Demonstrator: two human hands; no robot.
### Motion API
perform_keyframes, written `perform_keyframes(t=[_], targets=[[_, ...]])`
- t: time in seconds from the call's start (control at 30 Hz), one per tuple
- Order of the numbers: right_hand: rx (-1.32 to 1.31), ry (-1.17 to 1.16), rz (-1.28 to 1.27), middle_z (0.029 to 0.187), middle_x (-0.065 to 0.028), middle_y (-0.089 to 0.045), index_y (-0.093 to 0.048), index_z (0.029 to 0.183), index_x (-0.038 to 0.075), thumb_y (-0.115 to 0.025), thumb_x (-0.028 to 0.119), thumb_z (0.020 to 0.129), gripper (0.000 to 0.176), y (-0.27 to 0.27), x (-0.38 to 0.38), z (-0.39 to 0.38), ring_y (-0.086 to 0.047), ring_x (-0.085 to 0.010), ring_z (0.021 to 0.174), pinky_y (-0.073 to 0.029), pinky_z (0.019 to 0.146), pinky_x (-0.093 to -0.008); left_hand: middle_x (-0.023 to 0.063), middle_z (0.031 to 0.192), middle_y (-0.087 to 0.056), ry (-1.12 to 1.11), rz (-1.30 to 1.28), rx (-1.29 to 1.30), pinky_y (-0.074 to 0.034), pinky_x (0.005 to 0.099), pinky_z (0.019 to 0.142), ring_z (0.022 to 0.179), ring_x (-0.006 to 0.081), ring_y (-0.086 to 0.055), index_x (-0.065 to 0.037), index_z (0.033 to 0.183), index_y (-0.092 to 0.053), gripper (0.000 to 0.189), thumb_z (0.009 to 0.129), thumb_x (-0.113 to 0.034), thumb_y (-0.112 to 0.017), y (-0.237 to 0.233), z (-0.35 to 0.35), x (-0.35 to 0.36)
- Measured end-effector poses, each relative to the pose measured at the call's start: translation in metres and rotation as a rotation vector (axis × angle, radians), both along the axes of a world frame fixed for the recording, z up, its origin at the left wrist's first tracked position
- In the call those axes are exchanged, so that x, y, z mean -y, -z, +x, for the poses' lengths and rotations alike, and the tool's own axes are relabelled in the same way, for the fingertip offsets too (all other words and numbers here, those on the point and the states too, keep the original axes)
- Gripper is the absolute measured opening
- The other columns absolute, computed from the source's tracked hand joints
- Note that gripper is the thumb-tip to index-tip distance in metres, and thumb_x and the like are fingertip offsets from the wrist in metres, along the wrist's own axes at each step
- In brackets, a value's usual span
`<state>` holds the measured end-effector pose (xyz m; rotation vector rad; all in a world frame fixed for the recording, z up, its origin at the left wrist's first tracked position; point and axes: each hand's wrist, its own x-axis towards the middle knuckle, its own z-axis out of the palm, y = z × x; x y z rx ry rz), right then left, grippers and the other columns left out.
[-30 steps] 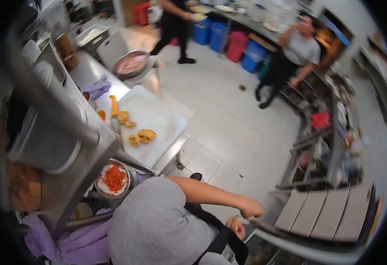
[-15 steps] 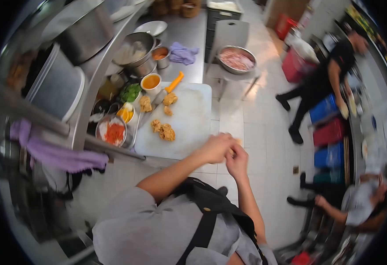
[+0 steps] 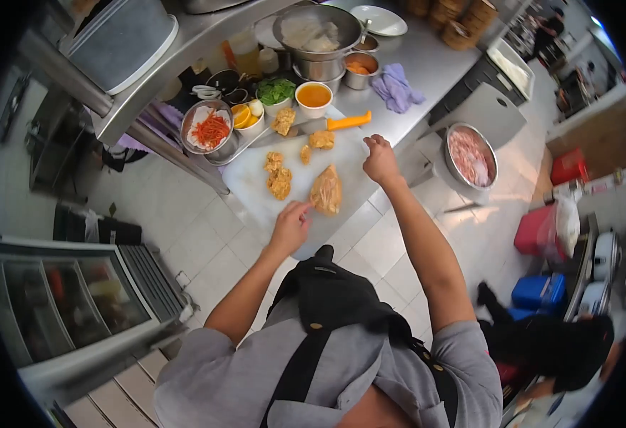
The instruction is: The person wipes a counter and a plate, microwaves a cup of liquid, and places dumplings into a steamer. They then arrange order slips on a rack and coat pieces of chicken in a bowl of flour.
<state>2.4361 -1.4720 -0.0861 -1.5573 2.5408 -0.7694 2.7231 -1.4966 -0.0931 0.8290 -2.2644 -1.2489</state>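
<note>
A large pale-orange piece, seemingly cooked chicken [image 3: 326,191], lies on the white cutting board [image 3: 245,187]. My left hand [image 3: 291,225] is at its lower left, the outstretched index finger at its edge. Raised over the board's right side is my right hand [image 3: 379,158], fingers bent together with nothing visible in them. Smaller fried pieces [image 3: 279,183] rest left of the large one. Further pieces [image 3: 321,139] lie near the knife with an orange handle [image 3: 349,120], at the board's far side.
Behind the board stand a bowl of orange sauce [image 3: 314,95], greens [image 3: 276,90], a bowl of red shreds [image 3: 208,128] and a steel pot [image 3: 320,68]. A purple cloth [image 3: 397,88] lies nearby. Raw meat fills a bowl [image 3: 470,155] at right. A person in black [image 3: 556,346] is lower right.
My hands have moved apart from each other. The large piece now lies on the board between them. The view has turned, so the counter appears shifted and a fridge shows at left.
</note>
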Motion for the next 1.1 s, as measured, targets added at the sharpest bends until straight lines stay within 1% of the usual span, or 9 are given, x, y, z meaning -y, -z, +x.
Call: perform_keyframes(t=[0.03,0.13,0.17,0.33,0.43,0.57,0.7,0.77,1.1], targets=[[-0.106,-0.048,-0.002,0.124,-0.0166,-0.051,-0.058,0.113,0.005,-0.055,0.002,0.070,0.044,0.004,0.010,-0.014,-0.048,-0.0338,0.115,-0.043,0.094,-0.0432,0.0102,0.100,-0.057,-0.011,0.005,0.030,-0.050,0.0298,0.068,0.080,0.0219,-0.058,-0.003,0.107,-0.060,0.038,0.071,0.006,-0.066,0.000,-0.005,-0.008],[-0.261,-0.246,0.129,0.133,-0.0145,-0.043,-0.049,0.122,0.005,-0.055,0.002,0.071,0.052,0.022,0.043,-0.052,-0.039,-0.0326,0.124,-0.036,0.099,-0.0498,0.0103,0.099,-0.055,-0.141,-0.116,-0.056,-0.049,0.0311,0.068,0.078,0.0237,-0.057,-0.003,0.107,-0.060,0.038,0.070,0.007,-0.065,-0.003,-0.032,-0.039],[-0.285,-0.304,0.137,0.127,-0.0141,-0.047,-0.046,0.123,0.004,-0.056,0.003,0.071,0.053,0.021,0.051,-0.056,-0.041,-0.0326,0.121,-0.032,0.099,-0.0544,0.0121,0.096,-0.052,-0.157,-0.156,-0.013,-0.049,0.0377,0.075,0.089,0.0294,-0.056,-0.005,0.105,-0.061,0.034,0.072,0.004,-0.063,-0.012,-0.041,-0.045],[-0.438,-0.640,0.168,0.113,-0.0126,-0.053,-0.045,0.121,0.006,-0.058,0.003,0.071,0.052,0.018,0.095,-0.085,-0.048,-0.0321,0.110,-0.039,0.094,-0.0511,0.0119,0.090,-0.051,-0.358,-0.256,0.232,-0.049,0.0383,0.073,0.086,0.0297,-0.056,-0.005,0.096,-0.064,0.025,0.072,0.003,-0.063,0.003,-0.076,-0.057],[-0.314,-0.840,0.322,0.106,-0.0151,-0.057,-0.045,0.118,0.007,-0.059,0.005,0.070,0.049,0.002,0.113,-0.089,-0.057,-0.0332,0.100,-0.049,0.082,-0.0428,0.0124,0.088,-0.050,-0.540,-0.346,0.275,-0.050,0.0387,0.071,0.083,0.0304,-0.057,-0.004,0.092,-0.064,0.020,0.073,0.000,-0.063,0.009,-0.099,-0.071],[-0.168,-0.982,0.247,0.095,-0.0199,-0.061,-0.046,0.116,0.007,-0.057,0.011,0.078,0.040,-0.033,0.104,-0.103,-0.061,-0.0376,0.089,-0.050,0.077,-0.0463,0.0145,0.091,-0.052,-0.706,-0.493,0.349,-0.051,0.0389,0.067,0.079,0.0314,-0.058,-0.003,0.089,-0.061,0.016,0.073,-0.001,-0.064,0.004,-0.117,-0.084],[0.369,-1.020,0.067,0.081,-0.0270,-0.062,-0.051,0.121,0.007,-0.051,0.028,0.092,0.036,-0.026,0.049,-0.115,-0.061,-0.0443,0.075,-0.050,0.070,-0.0488,0.0172,0.088,-0.056,-0.895,-0.511,0.374,-0.051,0.0396,0.064,0.074,0.0339,-0.059,-0.001,0.088,-0.059,0.017,0.072,0.000,-0.063,0.010,-0.111,-0.072],[0.609,-0.977,0.225,0.087,-0.0264,-0.063,-0.051,0.125,0.007,-0.053,0.026,0.091,0.039,-0.010,0.015,-0.104,-0.063,-0.0422,0.080,-0.050,0.072,-0.0452,0.0191,0.085,-0.058,-0.971,-0.366,0.369,-0.051,0.0405,0.065,0.075,0.0354,-0.059,-0.001,0.091,-0.059,0.018,0.074,-0.003,-0.062,0.007,-0.105,-0.074],[0.748,-0.976,0.250,0.084,-0.0271,-0.063,-0.049,0.125,0.002,-0.052,0.022,0.092,0.039,0.023,-0.048,-0.074,-0.063,-0.0422,0.077,-0.051,0.068,-0.0437,0.0188,0.083,-0.058,-0.989,-0.354,0.398,-0.051,0.0411,0.063,0.072,0.0370,-0.061,-0.003,0.094,-0.059,0.022,0.073,-0.004,-0.063,0.003,-0.127,-0.085]])
